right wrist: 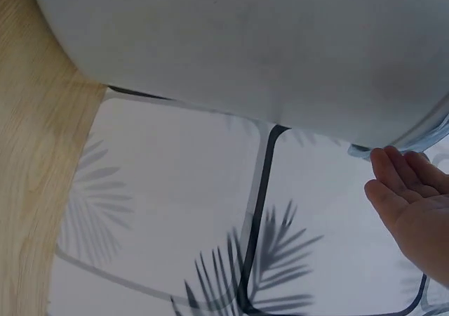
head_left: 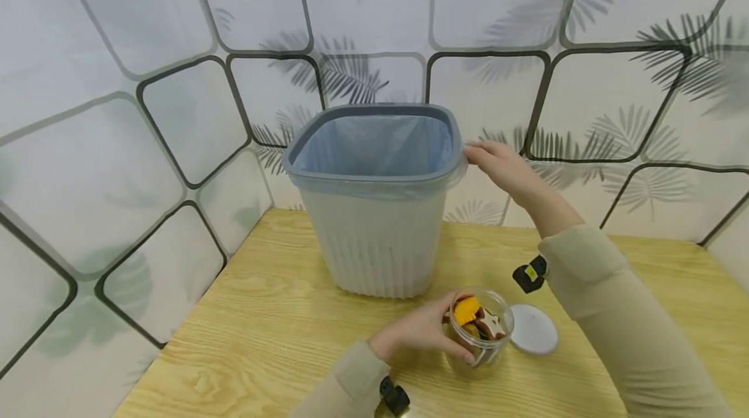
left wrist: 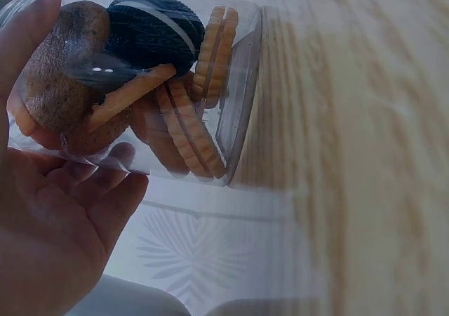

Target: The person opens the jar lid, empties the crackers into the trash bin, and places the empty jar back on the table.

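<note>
My left hand point(head_left: 430, 327) grips a clear plastic jar point(head_left: 497, 304) of cookies from its left side, fingers and thumb curled around the wall. Through that wall, the left wrist view shows a dark sandwich cookie point(left wrist: 158, 31), a round brown cookie point(left wrist: 63, 63) and pale sandwich biscuits point(left wrist: 189, 126). Up at the right corner of the bin's rim is my right hand point(head_left: 497, 168), its fingertips point(right wrist: 382, 158) at the bag's folded edge with fingers fairly straight. The white trash bin point(head_left: 380, 242) has a grey-blue rim and a bluish liner bag point(head_left: 374, 145).
Just right of the jar, a round white lid point(head_left: 534, 330) lies flat on the wooden table point(head_left: 251, 333). Behind the bin and along the left runs a patterned wall covering point(head_left: 491, 99) with dark lines and leaf prints.
</note>
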A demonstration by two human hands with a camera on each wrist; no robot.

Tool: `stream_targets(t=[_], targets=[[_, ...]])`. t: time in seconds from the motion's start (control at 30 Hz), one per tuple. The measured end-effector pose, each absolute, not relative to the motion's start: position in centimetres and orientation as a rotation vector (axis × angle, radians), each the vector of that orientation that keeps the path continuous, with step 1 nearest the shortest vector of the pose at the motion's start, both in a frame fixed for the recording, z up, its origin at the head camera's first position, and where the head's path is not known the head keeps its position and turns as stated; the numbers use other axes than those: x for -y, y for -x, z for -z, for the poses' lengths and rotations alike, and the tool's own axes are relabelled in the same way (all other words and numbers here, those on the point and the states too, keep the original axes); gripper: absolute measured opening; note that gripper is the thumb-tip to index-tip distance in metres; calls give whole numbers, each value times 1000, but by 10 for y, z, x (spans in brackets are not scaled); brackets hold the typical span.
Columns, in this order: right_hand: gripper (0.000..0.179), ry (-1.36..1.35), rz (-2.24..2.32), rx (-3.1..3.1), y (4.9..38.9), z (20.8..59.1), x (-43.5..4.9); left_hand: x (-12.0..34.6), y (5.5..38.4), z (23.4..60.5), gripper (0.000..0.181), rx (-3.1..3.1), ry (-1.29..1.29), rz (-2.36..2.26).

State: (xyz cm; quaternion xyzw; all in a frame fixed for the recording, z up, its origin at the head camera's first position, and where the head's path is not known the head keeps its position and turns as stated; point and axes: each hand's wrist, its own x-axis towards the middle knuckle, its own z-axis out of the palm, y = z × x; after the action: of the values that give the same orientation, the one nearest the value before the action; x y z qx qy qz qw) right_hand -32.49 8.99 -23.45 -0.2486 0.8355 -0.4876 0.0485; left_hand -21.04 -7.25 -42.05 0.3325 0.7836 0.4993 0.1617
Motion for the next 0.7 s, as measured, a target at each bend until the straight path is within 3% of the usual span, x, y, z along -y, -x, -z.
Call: stream_targets(t=[0.27, 0.7], targets=[[55, 760, 1724, -2255, 319, 230, -78, 72, 210, 419, 84, -2246, -909, -1423], [51, 764, 1808, -2285, 316, 231, -70, 72, 209, 418, 84, -2262, -895, -1427]])
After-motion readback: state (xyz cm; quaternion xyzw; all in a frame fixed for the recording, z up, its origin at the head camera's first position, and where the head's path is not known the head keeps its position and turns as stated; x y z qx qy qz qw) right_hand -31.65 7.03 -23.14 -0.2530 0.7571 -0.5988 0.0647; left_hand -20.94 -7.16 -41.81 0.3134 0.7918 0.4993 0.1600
